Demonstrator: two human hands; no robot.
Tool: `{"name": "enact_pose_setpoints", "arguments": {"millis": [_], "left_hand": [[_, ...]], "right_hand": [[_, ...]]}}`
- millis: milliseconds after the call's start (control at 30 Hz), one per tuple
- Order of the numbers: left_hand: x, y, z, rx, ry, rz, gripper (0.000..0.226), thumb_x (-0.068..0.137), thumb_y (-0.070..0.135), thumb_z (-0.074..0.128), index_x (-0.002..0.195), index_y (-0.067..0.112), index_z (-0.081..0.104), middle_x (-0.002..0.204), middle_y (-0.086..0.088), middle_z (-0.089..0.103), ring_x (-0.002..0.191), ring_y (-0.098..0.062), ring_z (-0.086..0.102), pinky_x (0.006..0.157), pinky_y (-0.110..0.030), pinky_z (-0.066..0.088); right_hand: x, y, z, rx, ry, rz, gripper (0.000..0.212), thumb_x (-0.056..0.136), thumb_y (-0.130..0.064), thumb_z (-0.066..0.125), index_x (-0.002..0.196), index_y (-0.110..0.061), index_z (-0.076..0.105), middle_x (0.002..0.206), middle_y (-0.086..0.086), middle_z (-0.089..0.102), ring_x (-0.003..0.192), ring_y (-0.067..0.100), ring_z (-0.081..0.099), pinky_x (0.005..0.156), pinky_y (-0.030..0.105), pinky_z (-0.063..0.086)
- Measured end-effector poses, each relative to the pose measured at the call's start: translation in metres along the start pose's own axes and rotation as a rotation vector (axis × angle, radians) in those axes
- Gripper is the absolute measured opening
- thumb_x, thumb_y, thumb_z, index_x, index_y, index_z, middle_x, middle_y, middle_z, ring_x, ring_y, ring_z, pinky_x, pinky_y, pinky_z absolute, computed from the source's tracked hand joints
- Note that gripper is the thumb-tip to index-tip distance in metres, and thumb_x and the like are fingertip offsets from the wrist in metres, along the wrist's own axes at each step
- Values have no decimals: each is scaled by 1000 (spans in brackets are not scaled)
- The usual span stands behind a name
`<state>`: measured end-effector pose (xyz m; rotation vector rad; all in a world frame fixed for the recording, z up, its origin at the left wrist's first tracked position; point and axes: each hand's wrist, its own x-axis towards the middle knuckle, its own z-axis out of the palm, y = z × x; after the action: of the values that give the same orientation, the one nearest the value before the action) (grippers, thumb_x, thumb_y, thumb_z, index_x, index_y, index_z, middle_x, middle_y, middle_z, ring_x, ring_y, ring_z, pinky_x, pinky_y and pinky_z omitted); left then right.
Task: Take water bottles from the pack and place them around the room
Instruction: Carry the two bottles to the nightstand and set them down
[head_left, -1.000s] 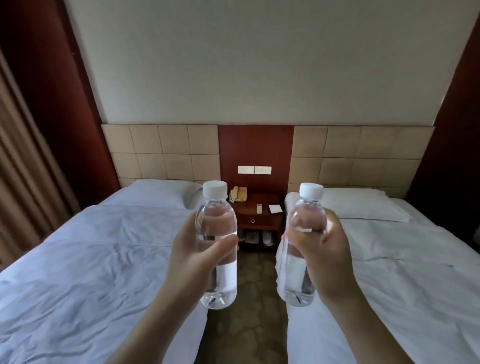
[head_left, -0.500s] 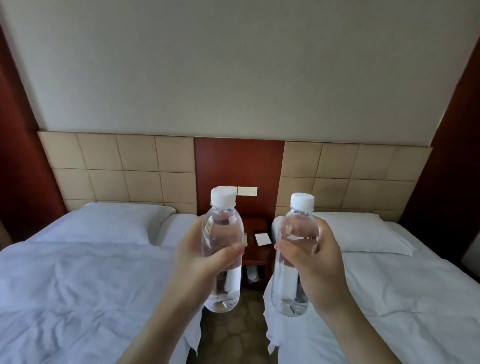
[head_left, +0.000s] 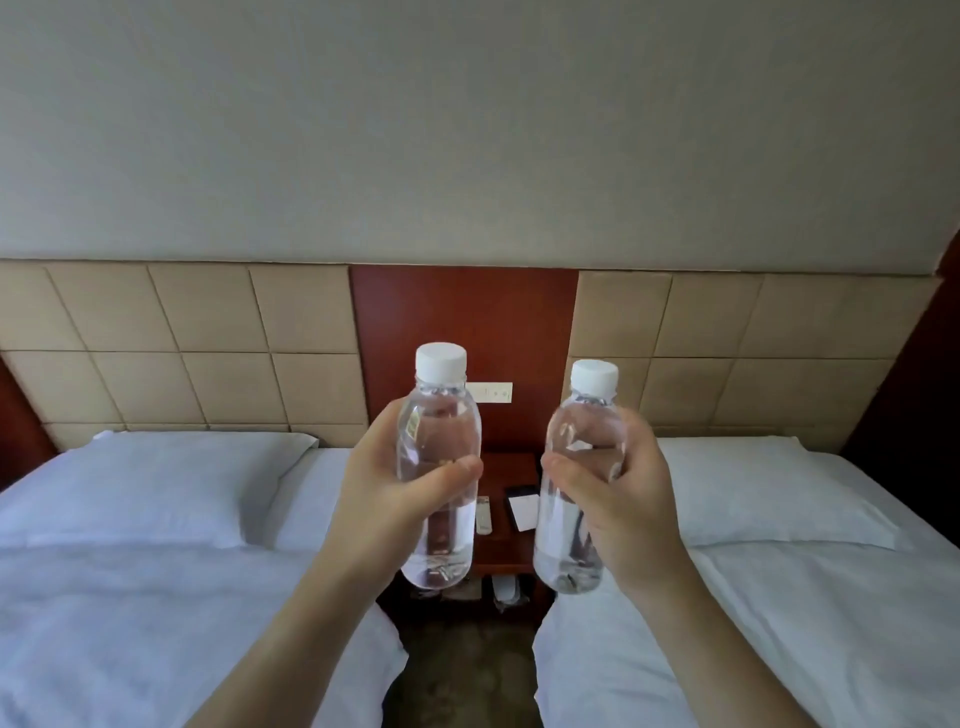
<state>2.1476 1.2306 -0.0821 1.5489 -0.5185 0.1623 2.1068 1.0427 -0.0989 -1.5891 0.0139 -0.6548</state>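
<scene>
Two clear water bottles with white caps stand upright in front of me. My left hand (head_left: 387, 493) grips the left bottle (head_left: 439, 441) around its middle. My right hand (head_left: 623, 499) grips the right bottle (head_left: 579, 467) the same way. Both bottles hang in the air above the gap between two beds, just in front of the dark wooden nightstand (head_left: 506, 545). The pack of bottles is out of view.
A white bed (head_left: 130, 597) lies on the left and another white bed (head_left: 779, 597) on the right, with a narrow floor aisle (head_left: 462, 670) between them. On the nightstand lie a remote (head_left: 483, 514), a white card (head_left: 523, 512) and a dark item. Padded headboards and a wall switch plate (head_left: 493, 392) are behind.
The view has closed in on the nightstand and headboard, so the beds and wall look larger. Both hands still hold their bottles upright, side by side.
</scene>
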Motion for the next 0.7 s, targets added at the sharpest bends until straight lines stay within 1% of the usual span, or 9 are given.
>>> {"name": "enact_pose_setpoints", "arguments": {"millis": [67, 133, 233, 300, 400, 467, 533, 633, 700], "left_hand": [[42, -23, 7, 1, 0, 10, 41, 59, 38, 73, 98, 47, 65, 94, 1, 71, 87, -15, 71, 73, -30, 62], [85, -44, 15, 15, 8, 8, 41, 59, 37, 73, 99, 44, 66, 92, 3, 71, 85, -12, 71, 72, -27, 61], [145, -72, 21, 13, 37, -10, 41, 59, 37, 73, 99, 43, 67, 92, 6, 72, 87, -10, 71, 72, -21, 57], [182, -94, 22, -6, 41, -32, 43, 61, 34, 74, 103, 37, 67, 94, 3, 72, 89, -12, 71, 76, -21, 57], [234, -127, 21, -44, 44, -95, 47, 66, 23, 77, 111, 28, 65, 99, -2, 72, 92, -16, 71, 77, -20, 56], [270, -153, 19, -62, 37, -136, 45, 70, 15, 74, 113, 24, 64, 98, -4, 71, 91, -16, 71, 75, -19, 56], [307, -183, 17, -63, 34, -163, 43, 71, 13, 73, 112, 22, 64, 94, -2, 71, 89, -15, 70, 76, -22, 56], [364, -235, 12, -50, 27, -189, 42, 69, 11, 75, 108, 24, 66, 91, 2, 70, 88, -14, 68, 78, -30, 56], [400, -271, 10, -29, 6, -211, 41, 67, 12, 78, 105, 24, 67, 92, 1, 71, 88, -14, 69, 78, -30, 56]], "right_hand": [[46, 30, 3, -2, -17, -14, 50, 76, -14, 81, 116, -27, 55, 105, -10, 64, 98, 10, 66, 74, 22, 57], [94, 56, 7, 14, -46, 6, 50, 78, -13, 79, 119, -28, 53, 106, -10, 64, 97, 9, 66, 74, 24, 58], [163, 87, 18, 36, -90, 14, 48, 80, -4, 75, 118, -24, 53, 96, -20, 66, 90, 2, 66, 68, 18, 54], [205, 108, 27, 42, -109, 19, 44, 79, 3, 74, 114, -15, 54, 90, -17, 67, 83, 2, 67, 66, 16, 53], [259, 140, 41, 27, -104, 49, 43, 77, -4, 78, 112, -18, 56, 96, -7, 65, 89, 9, 66, 70, 21, 53], [292, 165, 51, 13, -115, 68, 44, 75, -9, 79, 109, -26, 57, 98, -9, 66, 94, 10, 66, 74, 24, 52], [326, 188, 60, -22, -112, 90, 47, 75, -12, 80, 110, -33, 56, 101, -11, 67, 96, 7, 65, 78, 23, 51], [377, 230, 75, -63, -76, 131, 43, 72, -19, 77, 110, -27, 59, 97, -7, 68, 96, 14, 66, 82, 32, 53], [408, 262, 84, -91, -61, 167, 37, 76, -13, 79, 105, -28, 61, 92, -8, 69, 93, 14, 67, 82, 34, 53]]}}
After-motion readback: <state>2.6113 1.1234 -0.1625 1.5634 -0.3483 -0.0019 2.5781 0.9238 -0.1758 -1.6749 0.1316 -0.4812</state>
